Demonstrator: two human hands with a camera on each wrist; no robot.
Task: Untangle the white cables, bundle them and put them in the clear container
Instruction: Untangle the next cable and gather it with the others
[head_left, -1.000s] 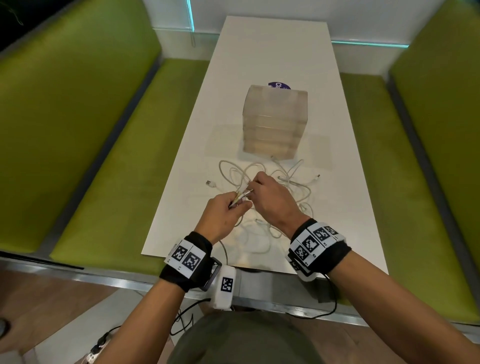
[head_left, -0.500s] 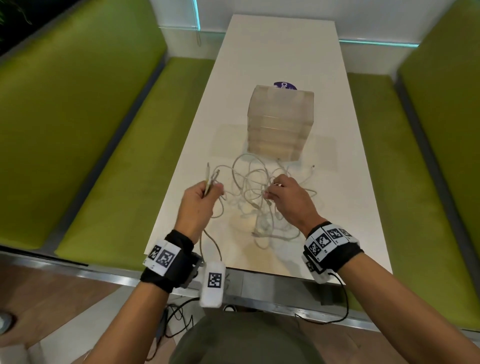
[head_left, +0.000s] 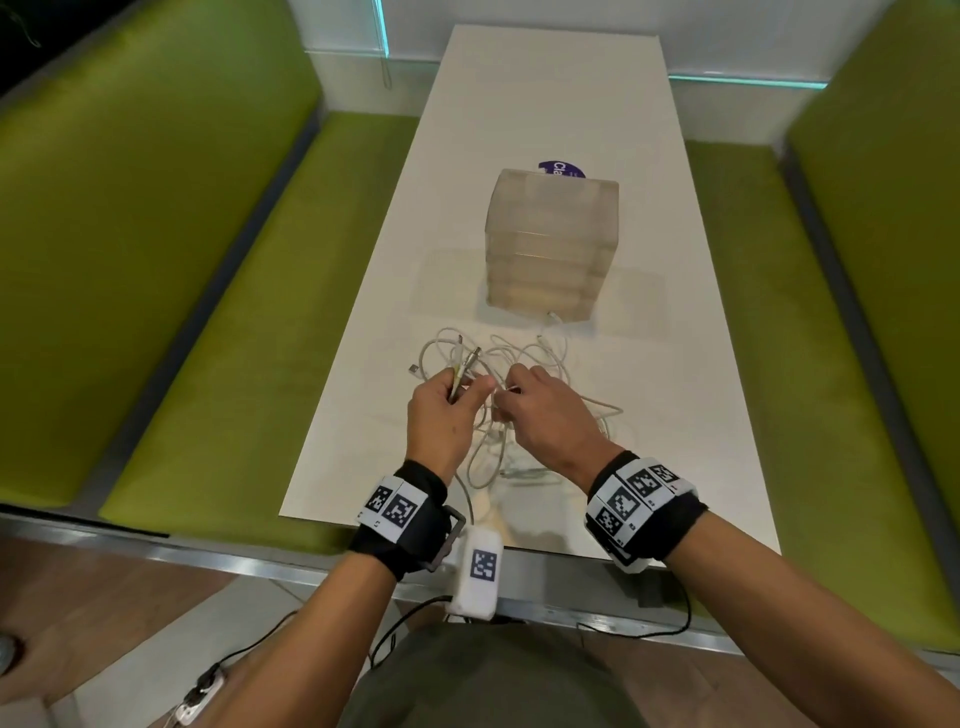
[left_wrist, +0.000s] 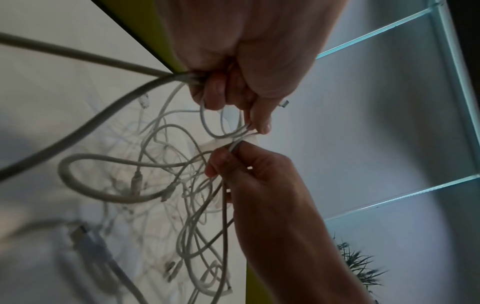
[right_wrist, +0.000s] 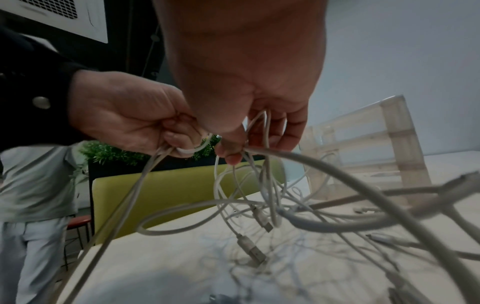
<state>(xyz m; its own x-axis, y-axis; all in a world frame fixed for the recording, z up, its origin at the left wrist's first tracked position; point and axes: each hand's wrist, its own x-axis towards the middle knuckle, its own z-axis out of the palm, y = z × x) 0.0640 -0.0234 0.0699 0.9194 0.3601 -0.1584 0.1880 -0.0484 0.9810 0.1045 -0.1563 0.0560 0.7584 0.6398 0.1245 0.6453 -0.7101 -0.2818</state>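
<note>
Landmark: the clear container (head_left: 551, 248) stands mid-table; every place below is given from it.
Left bench: a green bench (head_left: 218, 332) runs along the table's left side, well left of the container, so nothing firm lies past that edge.
Left table edge: the left edge of the white table (head_left: 540, 93) is near your left hand; one plug end (head_left: 413, 370) lies close to it, on your side of the container.
Left hand: your left hand (head_left: 441, 415), nearer you than the container and to its left, is curled round a few gathered cable ends whose plugs stick up past your fingers (left_wrist: 215, 96).
White cables: the white cables (head_left: 524, 364) lie in a loose snarl just in front of the container's near wall, part lifted between your hands, part on the table; one end (head_left: 553, 315) touches or almost touches the wall.
Right hand: your right hand (head_left: 545, 415), just right of the left, pinches a strand between thumb and fingertips (right_wrist: 231, 156), other loops hanging over it.
Progress: you look early on, I judge. A few ends are collected; loops are crossed, nothing is bundled, and I see nothing inside the container.
Left to do: free each cable, coil it, then place the bundles inside.
Open room: bare table spreads to the container's right and beyond it; work there, away from the near and left edges.
</note>
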